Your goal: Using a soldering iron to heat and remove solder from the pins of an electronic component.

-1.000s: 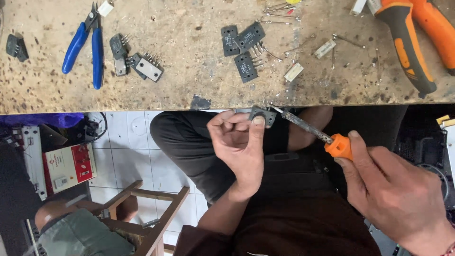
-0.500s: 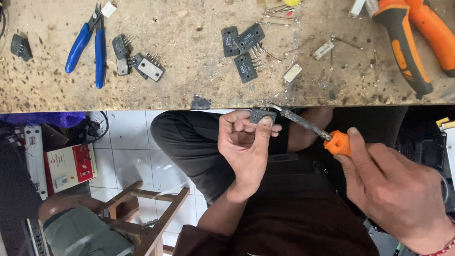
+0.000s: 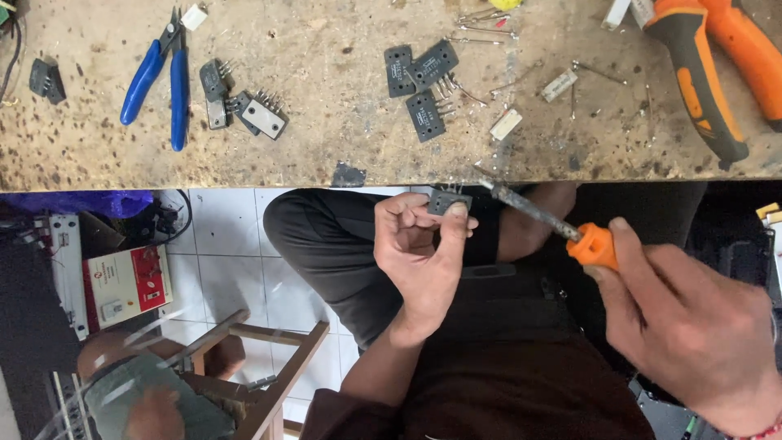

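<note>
A small flat dark-grey component [image 3: 449, 201] with thin metal legs sits pinched in the left hand [image 3: 423, 253], just below the worn, pitted workbench [image 3: 326, 138] edge. The right hand [image 3: 692, 326] is closed around an orange-handled soldering iron [image 3: 562, 230], its scorched metal tip near the legs. Similar components [image 3: 423, 81] and blue-handled pliers [image 3: 159, 77] lie on the bench.

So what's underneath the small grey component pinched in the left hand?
Below the grey component are the left hand and its fingers, then a dark trouser leg. The component's rear face is covered by those fingers.
</note>
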